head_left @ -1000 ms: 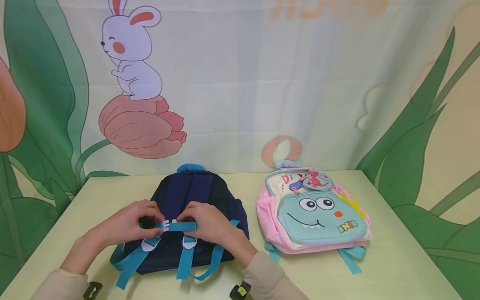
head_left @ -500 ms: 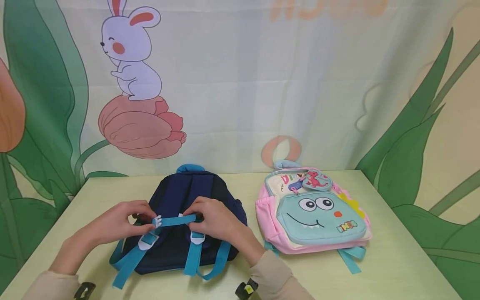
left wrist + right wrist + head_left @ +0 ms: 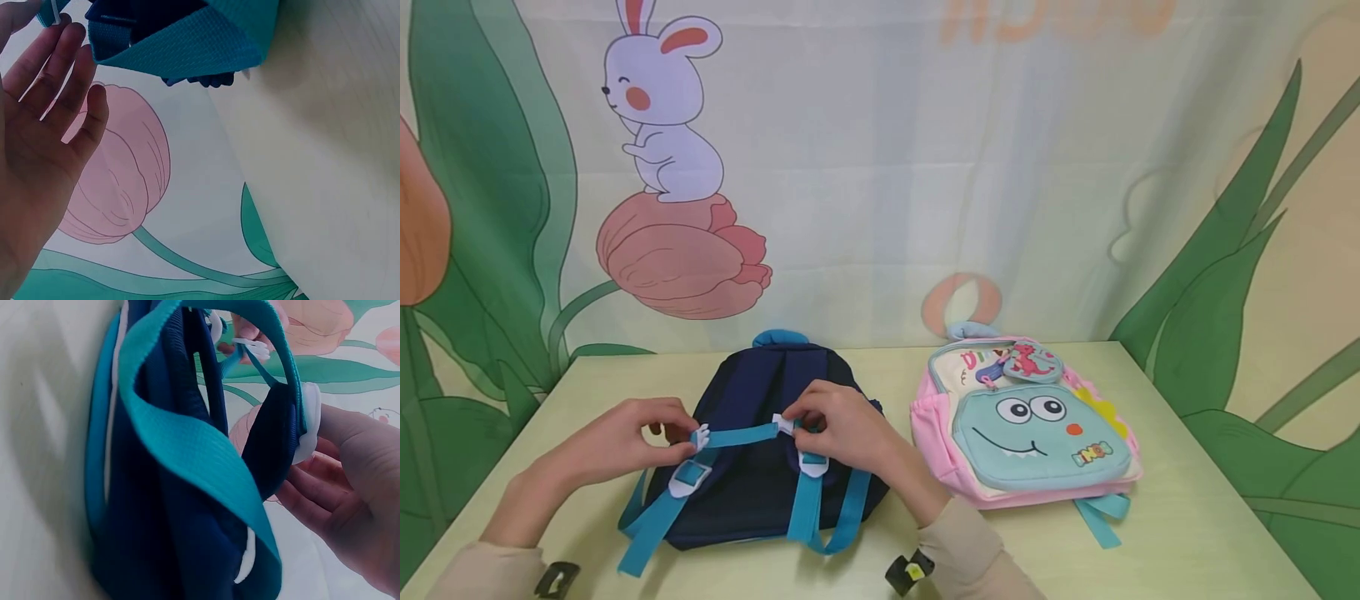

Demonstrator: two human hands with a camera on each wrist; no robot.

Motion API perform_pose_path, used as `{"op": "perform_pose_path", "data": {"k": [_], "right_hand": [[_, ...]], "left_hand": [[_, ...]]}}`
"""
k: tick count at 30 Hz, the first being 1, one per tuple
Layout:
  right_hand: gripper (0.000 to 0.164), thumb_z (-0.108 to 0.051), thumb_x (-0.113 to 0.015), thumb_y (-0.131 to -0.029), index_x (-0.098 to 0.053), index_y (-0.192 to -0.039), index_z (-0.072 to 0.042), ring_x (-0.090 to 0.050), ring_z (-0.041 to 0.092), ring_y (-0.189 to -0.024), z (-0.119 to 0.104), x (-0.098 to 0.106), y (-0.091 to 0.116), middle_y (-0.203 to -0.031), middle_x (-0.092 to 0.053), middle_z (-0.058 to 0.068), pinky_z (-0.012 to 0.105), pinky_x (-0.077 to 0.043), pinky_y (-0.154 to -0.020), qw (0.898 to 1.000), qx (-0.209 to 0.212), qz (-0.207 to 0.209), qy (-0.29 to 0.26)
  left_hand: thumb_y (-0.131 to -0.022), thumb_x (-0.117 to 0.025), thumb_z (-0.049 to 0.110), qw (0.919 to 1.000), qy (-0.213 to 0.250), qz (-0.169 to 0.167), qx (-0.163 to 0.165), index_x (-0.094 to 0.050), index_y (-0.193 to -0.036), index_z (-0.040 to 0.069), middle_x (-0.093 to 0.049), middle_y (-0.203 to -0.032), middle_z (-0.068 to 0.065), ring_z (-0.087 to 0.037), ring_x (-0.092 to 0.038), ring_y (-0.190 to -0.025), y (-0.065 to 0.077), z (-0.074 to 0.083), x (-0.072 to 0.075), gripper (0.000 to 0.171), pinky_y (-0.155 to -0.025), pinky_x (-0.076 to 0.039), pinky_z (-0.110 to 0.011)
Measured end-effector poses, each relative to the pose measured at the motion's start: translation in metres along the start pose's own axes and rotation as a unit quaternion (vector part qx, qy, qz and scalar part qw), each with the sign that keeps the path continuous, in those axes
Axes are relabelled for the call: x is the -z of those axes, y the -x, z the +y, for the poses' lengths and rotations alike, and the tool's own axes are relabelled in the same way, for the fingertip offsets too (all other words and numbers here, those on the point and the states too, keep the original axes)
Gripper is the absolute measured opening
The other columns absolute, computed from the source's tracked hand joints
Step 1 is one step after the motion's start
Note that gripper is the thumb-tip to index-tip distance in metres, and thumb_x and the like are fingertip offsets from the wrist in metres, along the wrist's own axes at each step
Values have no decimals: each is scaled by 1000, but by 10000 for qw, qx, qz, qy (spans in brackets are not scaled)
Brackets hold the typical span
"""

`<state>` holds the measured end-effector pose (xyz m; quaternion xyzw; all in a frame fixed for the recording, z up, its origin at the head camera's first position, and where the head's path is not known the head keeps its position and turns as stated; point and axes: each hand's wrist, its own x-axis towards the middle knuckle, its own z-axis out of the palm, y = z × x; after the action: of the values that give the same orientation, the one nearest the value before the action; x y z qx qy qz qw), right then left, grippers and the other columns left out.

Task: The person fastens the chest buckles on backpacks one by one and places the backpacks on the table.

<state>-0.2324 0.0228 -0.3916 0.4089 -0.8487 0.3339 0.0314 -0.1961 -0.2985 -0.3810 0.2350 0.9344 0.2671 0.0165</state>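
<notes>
A navy backpack lies back side up, its teal chest strap stretched between the hands. Thumb and fingers of the left hand pinch a white pronged buckle at the strap's left end. At the other end, the right hand pinches a white buckle piece. White sliders sit on the teal shoulder webbing below. In the left wrist view, the left hand has its lower fingers extended. The right wrist view shows the right hand beside a white slider.
A pink and light-blue dinosaur backpack lies to the right, teal straps trailing toward the front. Both bags rest on a pale yellow table. A printed curtain with a rabbit and tulips hangs behind the table.
The hands have moved apart, the left one leftward and the right one rightward and slightly up. More of the chest strap now shows between them, and the right shoulder webbing has shifted right.
</notes>
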Motion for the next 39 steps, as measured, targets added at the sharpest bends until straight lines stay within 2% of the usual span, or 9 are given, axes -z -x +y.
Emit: {"op": "perform_pose_path", "data": {"k": [9, 14, 20, 28, 33, 39], "right_hand": [[20, -12, -71, -88, -75, -107, -9, -66, 9, -85, 7, 12, 4, -103, -66, 2, 15, -52, -76, 9997, -60, 180, -173], [20, -12, -71, -88, -75, -107, -9, -65, 11, -86, 7, 13, 4, -102, -66, 3, 16, -53, -77, 9996, -52, 109, -253], [21, -11, -70, -88, -75, -108, -8, -66, 13, -88, 3, 10, 2, -102, -65, 4, 17, -53, -78, 9999, 42, 0, -115], [21, -16, -71, -90, -75, -109, -11, -63, 6, -87, -2, 0, -3, -102, -63, -2, 10, -48, -75, 9994, 48, -251, 238], [21, -20, -71, -90, -75, -110, -13, -63, 4, -86, -1, -4, -4, -102, -63, -3, 9, -46, -73, 9987, 4, -350, 360], [22, -20, -72, -90, -75, -110, -14, -62, 2, -86, -2, -8, -6, -102, -64, -4, 9, -46, -72, 9983, 2, -428, 400]], "left_hand": [[-88, -76, 34, 9999, -88, -26, -74, -74, -97, 30, -63, -85, 19, -1, -56, -79, 1, -3, 5, 11, -73, -49, -25], [-88, -75, 36, 9998, -18, -74, -174, -71, -97, 30, -63, -83, 18, -1, -57, -77, -1, 0, 3, 11, -74, -50, -26], [-88, -75, 36, 9991, 81, -103, -400, -71, -97, 30, -62, -82, 17, -1, -58, -75, -8, 5, -2, 12, -74, -50, -27], [-89, -75, 32, 9966, 431, -216, -673, -71, -96, 27, -62, -85, 13, -3, -59, -75, -19, 15, -12, 9, -67, -52, -23], [-89, -74, 35, 9962, 522, -281, -636, -72, -96, 26, -61, -87, 11, -4, -58, -75, -25, 19, -16, 11, -68, -52, -23], [-89, -74, 34, 9960, 637, -397, -486, -72, -98, 23, -62, -84, 10, -6, -57, -74, -28, 18, -22, 14, -66, -51, -23]]}}
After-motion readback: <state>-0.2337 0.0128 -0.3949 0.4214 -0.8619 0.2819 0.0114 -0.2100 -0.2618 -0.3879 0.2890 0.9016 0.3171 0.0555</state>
